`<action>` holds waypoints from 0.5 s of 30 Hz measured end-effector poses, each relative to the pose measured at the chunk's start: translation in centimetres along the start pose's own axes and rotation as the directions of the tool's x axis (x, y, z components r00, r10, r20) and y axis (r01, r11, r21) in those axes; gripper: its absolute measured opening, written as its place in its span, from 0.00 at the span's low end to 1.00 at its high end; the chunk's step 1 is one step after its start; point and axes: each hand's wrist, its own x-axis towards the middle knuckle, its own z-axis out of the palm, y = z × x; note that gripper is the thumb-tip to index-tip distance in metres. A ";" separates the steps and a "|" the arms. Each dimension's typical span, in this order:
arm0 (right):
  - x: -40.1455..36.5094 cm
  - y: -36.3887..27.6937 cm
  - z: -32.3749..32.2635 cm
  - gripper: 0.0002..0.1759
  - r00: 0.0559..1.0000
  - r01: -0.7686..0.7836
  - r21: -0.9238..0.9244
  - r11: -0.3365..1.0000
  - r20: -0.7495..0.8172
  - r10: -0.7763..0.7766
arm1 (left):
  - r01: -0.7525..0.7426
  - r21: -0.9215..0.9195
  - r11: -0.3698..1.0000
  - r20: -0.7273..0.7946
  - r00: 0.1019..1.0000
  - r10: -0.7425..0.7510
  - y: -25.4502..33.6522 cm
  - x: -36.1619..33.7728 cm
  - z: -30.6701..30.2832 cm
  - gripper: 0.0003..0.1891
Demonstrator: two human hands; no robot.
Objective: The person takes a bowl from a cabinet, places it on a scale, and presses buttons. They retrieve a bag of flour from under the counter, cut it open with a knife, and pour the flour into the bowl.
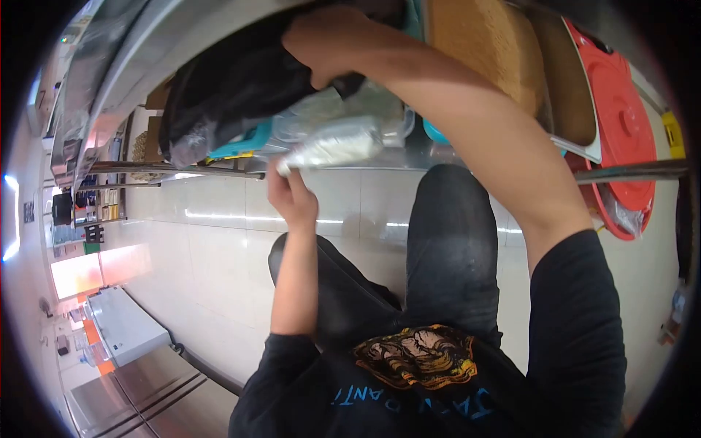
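My left hand (292, 198) pinches the near end of a clear plastic bag with white contents (337, 146), at the front of a low shelf. Stretched across to the upper middle, my right hand (325, 45) grips a large black plastic bag (237, 84); its fingertips are partly hidden against the dark plastic. Between the hands, clear plastic packaging (350, 106) lies over the shelf's contents. A teal item (252, 140) shows beneath the black bag. What is inside the black bag cannot be seen.
A metal shelf rail (219, 172) runs in front of my left hand. To the right are a brown board (485, 51) and a red plastic lid (621, 117). My knees (453, 219) are close below the shelf. A steel cabinet (146, 394) stands at lower left.
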 end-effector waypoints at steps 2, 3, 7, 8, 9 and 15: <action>-0.9 -1.0 1.0 0.14 0.999 0.007 0.042 0.999 -0.046 -0.005 | 0.126 -0.104 0.987 -0.014 0.992 -0.129 1.0 -2.9 -1.5 0.07; -0.8 -1.6 1.8 0.15 1.000 -0.020 0.020 1.000 -0.021 0.020 | 0.086 -0.125 0.988 -0.039 0.995 -0.092 1.4 -3.4 -2.4 0.07; 0.5 -3.7 7.0 0.13 0.972 -0.194 -0.065 0.979 0.119 0.200 | -0.146 -0.172 0.974 -0.079 0.988 0.134 4.2 -3.4 -4.7 0.09; 0.9 -4.1 8.6 0.11 0.951 -0.252 -0.089 0.964 0.160 0.264 | -0.163 -0.206 0.965 -0.087 0.985 0.148 4.6 -3.6 -5.3 0.10; 1.0 -4.3 10.3 0.10 0.948 -0.271 -0.087 0.959 0.150 0.281 | -0.126 -0.198 0.972 -0.061 0.991 0.116 5.0 -4.0 -6.3 0.08; 0.4 -5.1 15.4 0.08 0.930 -0.329 -0.006 0.944 0.174 0.325 | 0.096 -0.198 0.976 0.212 0.976 -0.053 3.1 -8.7 -9.5 0.08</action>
